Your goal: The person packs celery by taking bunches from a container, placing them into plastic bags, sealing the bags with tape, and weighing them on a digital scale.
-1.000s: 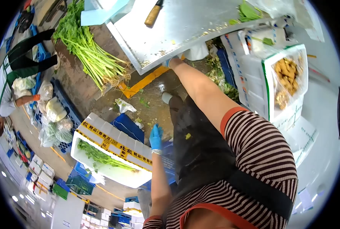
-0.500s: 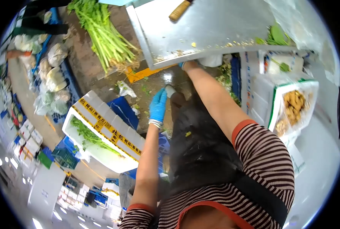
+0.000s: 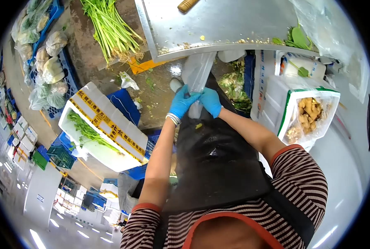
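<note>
In blue gloves, my left hand [image 3: 182, 102] and my right hand [image 3: 211, 101] meet in front of my black apron [image 3: 214, 166]. Between them they pinch a clear plastic bag [image 3: 199, 70], which stretches up toward the edge of the metal table [image 3: 234, 25]; its lower end hangs below my fingers. A wooden handle [image 3: 187, 5] lies on the table at the top. Green leaves [image 3: 299, 38] are at its right edge.
Long green stalks [image 3: 110, 29] with roots lie left of the table. A foam box of greens [image 3: 106, 124] stands at lower left, a foam box of ginger [image 3: 311, 114] at right. Bagged vegetables [image 3: 53, 70] fill a blue crate. Trimmings [image 3: 234, 87] lie below the table.
My right hand has come back from under the table edge with a clear bag. My left hand has moved up and right to meet it. The person at far left is out of view.
</note>
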### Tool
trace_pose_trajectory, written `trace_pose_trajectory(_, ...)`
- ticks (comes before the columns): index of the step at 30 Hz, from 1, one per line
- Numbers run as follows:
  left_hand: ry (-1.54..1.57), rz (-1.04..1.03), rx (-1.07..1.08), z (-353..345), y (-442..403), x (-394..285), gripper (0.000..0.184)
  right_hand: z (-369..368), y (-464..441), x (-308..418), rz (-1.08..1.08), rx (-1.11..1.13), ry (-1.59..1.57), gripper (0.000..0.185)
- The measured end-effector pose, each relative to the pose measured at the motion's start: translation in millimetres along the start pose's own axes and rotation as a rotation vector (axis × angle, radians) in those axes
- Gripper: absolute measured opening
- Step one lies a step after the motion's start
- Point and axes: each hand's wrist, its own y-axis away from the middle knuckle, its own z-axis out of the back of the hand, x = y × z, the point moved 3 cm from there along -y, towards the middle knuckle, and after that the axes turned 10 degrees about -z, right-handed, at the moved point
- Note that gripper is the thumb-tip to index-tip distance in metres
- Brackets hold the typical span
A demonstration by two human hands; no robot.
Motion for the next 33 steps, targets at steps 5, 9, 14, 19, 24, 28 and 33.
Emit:
trace_pose_trajectory(5, 0.23, 0.217, 0.064, -21.3, 28.6, 20.3, 0.03, 3.8, 8.5, 8.6, 0.069, 0.272, 0.612, 0.031)
trace_pose_trajectory(9, 0.306, 0.126, -0.117, -11.6, 79.6, 49.6, 0.019, -41.5, 53.5, -38.7, -0.16, 0.765, 0.32, 0.042)
trace_pose_trajectory(14, 0.209, 0.233, -0.217, 20.4, 128.2, 34.1, 0.013, -68.2, 97.1, -20.3, 0.224, 0.925, 0.672, 0.047)
trace_pose_trajectory(19, 0.108, 0.122, -0.536, 48.7, 154.0, -6.9, 0.015, 12.4, 68.1, 85.5, 0.477, 0.174, 0.81, 0.037)
trace_pose_trajectory(24, -0.024, -0.096, -0.63, 67.9, 181.2, -1.0, 0.033, 24.4, 67.8, 153.1, 0.734, 0.232, 0.444, 0.047)
trace_pose_trajectory(28, -0.194, -0.148, -0.763, 93.8, 209.3, -9.0, 0.019, -31.6, 61.9, 129.8, 0.25, 0.559, 0.338, 0.059)
trace_pose_trajectory(33, -0.106, -0.21, -0.941, 135.0, 239.4, 8.5, 0.03, -58.4, 106.2, 104.7, -0.113, 0.886, 0.304, 0.034)
